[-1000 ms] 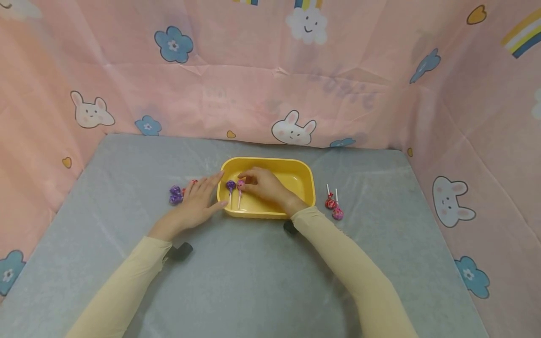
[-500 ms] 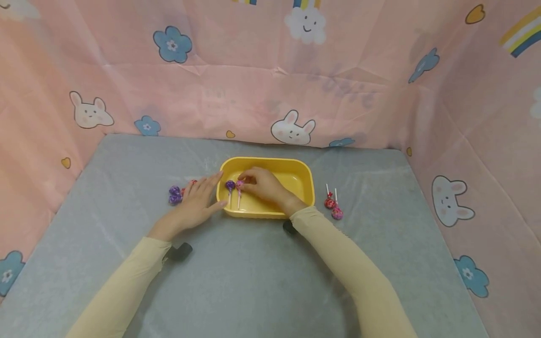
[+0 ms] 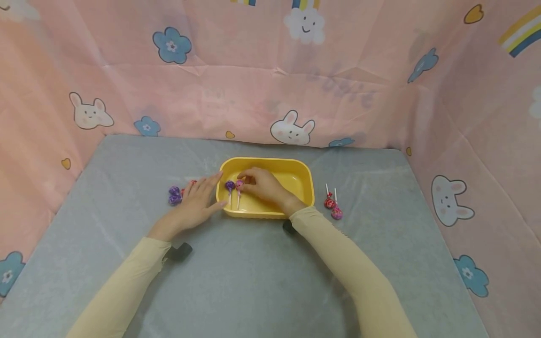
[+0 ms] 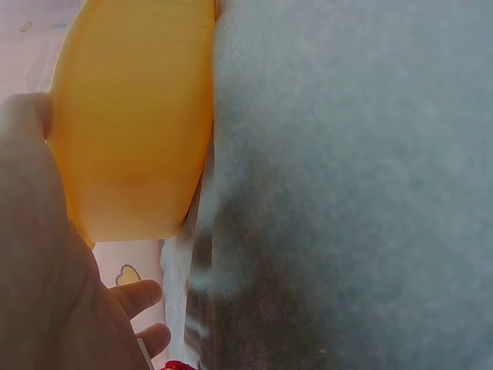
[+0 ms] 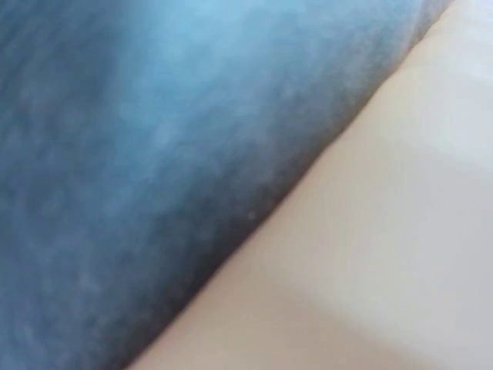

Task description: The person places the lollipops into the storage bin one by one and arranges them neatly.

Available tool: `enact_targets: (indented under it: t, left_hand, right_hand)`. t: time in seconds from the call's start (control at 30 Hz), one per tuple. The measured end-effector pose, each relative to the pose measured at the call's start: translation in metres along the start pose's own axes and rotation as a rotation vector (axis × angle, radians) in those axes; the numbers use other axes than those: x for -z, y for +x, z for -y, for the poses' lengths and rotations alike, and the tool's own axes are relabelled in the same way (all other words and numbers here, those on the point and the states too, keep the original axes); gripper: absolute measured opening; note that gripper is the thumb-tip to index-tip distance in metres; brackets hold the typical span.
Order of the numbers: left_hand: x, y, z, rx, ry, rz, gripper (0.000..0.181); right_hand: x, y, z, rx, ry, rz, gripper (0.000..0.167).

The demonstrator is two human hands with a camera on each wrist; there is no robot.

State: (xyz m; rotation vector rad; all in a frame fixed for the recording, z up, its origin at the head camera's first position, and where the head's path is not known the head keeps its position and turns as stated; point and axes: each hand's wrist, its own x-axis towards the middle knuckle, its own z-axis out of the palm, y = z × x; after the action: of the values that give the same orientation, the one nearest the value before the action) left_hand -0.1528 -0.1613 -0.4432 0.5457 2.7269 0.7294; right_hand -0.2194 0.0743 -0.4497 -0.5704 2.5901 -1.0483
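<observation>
From my head, the light looks soft and a bit dull, but the pink curtain (image 3: 236, 80) glows warmer on the left. My yellow tub (image 3: 259, 215) has a little shine inside. A faint shadow lies beside my left sleeve (image 3: 122, 286). In my left wrist view, a darker shadow covers part of the gray cloth (image 4: 347, 169). My right wrist view is all blurry.

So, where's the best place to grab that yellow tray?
I'd grip the yellow tray by the raised walls at its two short ends, one hand from each side. It is oblong and lies crosswise in the head view, so those ends face left and right. The left hand touches its left end.
</observation>
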Motion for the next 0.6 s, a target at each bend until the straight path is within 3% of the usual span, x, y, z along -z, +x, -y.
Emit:
enact_targets:
  t: [0.6]
  left_hand:
    - [0.0000,0.0011,0.0008,0.000,0.016,0.012,0.081]
  right_hand:
    - [0.0060,-0.0047,0.0018,-0.017,0.050,0.024,0.034]
